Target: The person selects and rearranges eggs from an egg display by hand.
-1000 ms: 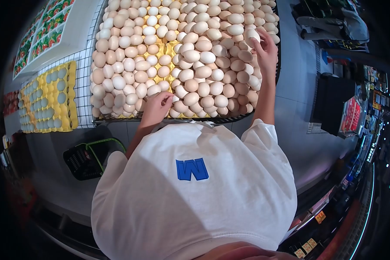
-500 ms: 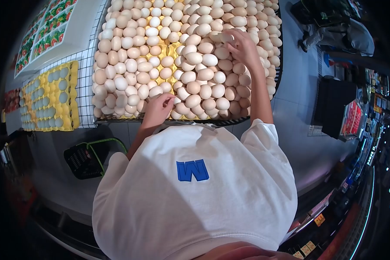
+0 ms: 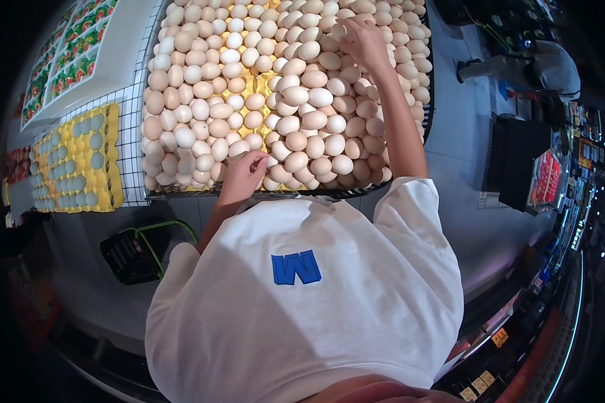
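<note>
Pale brown and cream eggs (image 3: 296, 140) lie heaped in a wide display, with yellow egg trays (image 3: 253, 121) showing in a gap between the piles. My right hand (image 3: 366, 41) reaches to the far part of the heap, its fingers curled round an egg (image 3: 340, 29). Close to the near edge, my left hand (image 3: 246, 173) has its fingers bent together in a pinch beside a whitish egg (image 3: 271, 162). What its fingertips hold, if anything, is hidden.
A black rim (image 3: 346, 193) bounds the display. On the left, a yellow tray (image 3: 117, 158) carries bluish eggs. A black basket with a green handle (image 3: 129, 256) stands on the floor. At upper right, another person (image 3: 551, 70) is partly in view.
My right hand has moved farther forward over the eggs, its fingers still curled. My left hand keeps its pinch near the front edge. The camera view has shifted slightly.
</note>
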